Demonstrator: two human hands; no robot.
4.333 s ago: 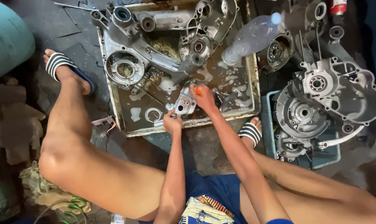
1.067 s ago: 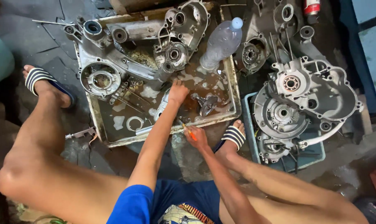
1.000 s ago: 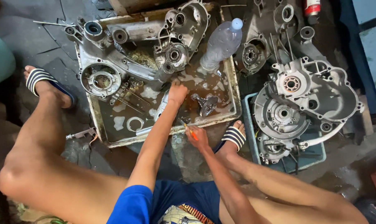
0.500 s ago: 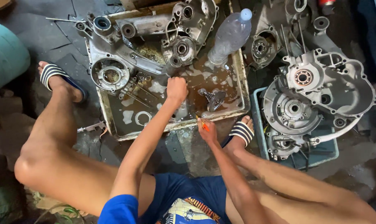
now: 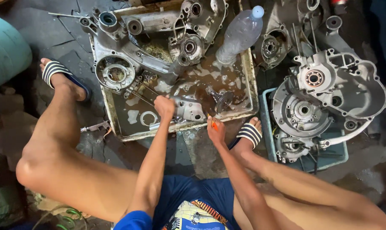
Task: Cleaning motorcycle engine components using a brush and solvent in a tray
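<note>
Head view: a person squats over a shallow metal tray point(image 5: 112, 117) of oily liquid and grey engine casings. The left hand point(image 5: 164, 106) is clenched on a small grey metal part point(image 5: 188, 108) lying in the tray. The right hand point(image 5: 215, 130), at the tray's near rim, pinches a small orange tool point(image 5: 213, 125). A clear plastic bottle point(image 5: 239, 35) with a pale cap, no label showing, lies tilted across the far right corner.

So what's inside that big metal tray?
The tray holds dirty liquid, a grey engine casing, a gear, a ring and a small metal part under the left hand. Whatever lies beneath the casing is hidden.
</note>
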